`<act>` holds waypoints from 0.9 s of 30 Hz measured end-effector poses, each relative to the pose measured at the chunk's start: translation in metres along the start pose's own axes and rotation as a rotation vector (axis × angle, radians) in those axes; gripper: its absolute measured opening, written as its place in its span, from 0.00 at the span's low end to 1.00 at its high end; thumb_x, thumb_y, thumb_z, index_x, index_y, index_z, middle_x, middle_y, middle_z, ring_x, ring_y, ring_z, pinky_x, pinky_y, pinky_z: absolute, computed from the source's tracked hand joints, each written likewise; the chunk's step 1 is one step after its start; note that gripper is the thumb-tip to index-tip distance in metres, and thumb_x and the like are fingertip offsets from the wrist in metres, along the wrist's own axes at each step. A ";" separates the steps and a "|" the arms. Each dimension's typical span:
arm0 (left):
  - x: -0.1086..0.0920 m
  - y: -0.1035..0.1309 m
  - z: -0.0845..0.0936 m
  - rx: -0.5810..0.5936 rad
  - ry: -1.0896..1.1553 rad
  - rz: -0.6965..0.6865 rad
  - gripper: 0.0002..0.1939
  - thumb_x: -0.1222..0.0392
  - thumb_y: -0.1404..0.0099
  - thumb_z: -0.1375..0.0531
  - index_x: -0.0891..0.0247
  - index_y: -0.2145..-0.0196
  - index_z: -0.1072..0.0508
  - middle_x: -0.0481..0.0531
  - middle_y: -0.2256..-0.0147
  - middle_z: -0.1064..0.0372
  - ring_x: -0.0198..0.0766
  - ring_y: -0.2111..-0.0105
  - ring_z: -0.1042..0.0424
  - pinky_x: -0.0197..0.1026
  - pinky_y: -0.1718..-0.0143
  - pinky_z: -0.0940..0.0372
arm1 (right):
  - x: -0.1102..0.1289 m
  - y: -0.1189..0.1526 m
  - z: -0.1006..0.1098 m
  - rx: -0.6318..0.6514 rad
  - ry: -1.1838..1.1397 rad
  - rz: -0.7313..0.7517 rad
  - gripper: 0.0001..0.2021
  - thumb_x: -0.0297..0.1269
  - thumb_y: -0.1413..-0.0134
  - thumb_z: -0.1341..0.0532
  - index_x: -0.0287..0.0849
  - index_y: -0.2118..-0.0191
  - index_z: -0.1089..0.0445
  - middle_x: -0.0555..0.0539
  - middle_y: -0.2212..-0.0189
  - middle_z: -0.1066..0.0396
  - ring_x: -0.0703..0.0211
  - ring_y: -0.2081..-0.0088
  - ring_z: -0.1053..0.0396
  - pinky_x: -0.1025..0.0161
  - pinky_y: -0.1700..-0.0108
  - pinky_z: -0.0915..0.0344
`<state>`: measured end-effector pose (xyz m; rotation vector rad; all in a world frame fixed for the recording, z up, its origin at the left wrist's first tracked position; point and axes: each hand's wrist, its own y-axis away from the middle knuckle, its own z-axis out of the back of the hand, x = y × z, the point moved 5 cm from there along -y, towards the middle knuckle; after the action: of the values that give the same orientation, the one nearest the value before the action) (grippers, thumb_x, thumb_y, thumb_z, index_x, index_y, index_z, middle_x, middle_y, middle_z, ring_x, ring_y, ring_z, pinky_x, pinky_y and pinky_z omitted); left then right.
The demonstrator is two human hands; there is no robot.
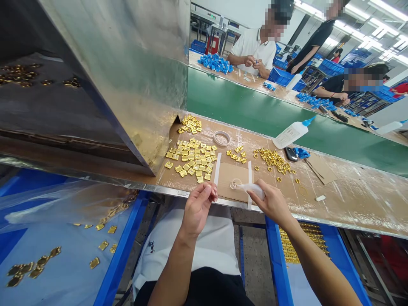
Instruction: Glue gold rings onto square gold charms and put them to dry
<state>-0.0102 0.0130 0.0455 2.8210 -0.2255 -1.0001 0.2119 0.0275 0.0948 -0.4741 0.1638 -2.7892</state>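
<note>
My right hand (271,203) is closed around a small white squeeze bottle (255,190), tilted with its thin nozzle pointing left. Under the nozzle tip, a pale ring-shaped thing (235,183) lies on a cardboard sheet (234,171) taped down by white strips. Just left of that sheet, my left hand (197,209) has its fingers pinched together; whatever is between them is too small to tell. Beyond it are many flat gold square pieces (191,158) on the bench. Gold rings (274,160) form a loose heap past my right hand.
A metal housing (134,80) rises at left. Blue bins (123,255) flank my lap below the bench edge. A tape roll (222,138), a larger white bottle (291,134) and a black key fob (290,154) stand or lie farther back. Co-workers sit across the green conveyor belt (229,100).
</note>
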 end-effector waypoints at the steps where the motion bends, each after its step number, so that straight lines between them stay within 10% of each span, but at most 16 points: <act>1: 0.000 0.000 0.000 0.001 -0.001 -0.001 0.21 0.46 0.47 0.25 0.64 0.77 0.27 0.49 0.70 0.35 0.33 0.71 0.38 0.37 0.67 0.41 | 0.000 0.000 0.000 -0.001 0.000 -0.001 0.20 0.57 0.31 0.49 0.47 0.68 0.38 0.47 0.78 0.30 0.52 0.76 0.31 0.63 0.72 0.42; 27: -0.001 0.000 -0.002 0.009 -0.019 -0.003 0.22 0.45 0.46 0.26 0.64 0.77 0.28 0.49 0.70 0.35 0.33 0.71 0.38 0.38 0.67 0.40 | 0.001 0.000 0.001 -0.010 -0.014 -0.017 0.20 0.56 0.32 0.48 0.47 0.69 0.37 0.48 0.78 0.31 0.53 0.76 0.33 0.63 0.72 0.41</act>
<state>-0.0100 0.0131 0.0474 2.8216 -0.2289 -1.0298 0.2115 0.0278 0.0956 -0.4998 0.1712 -2.8023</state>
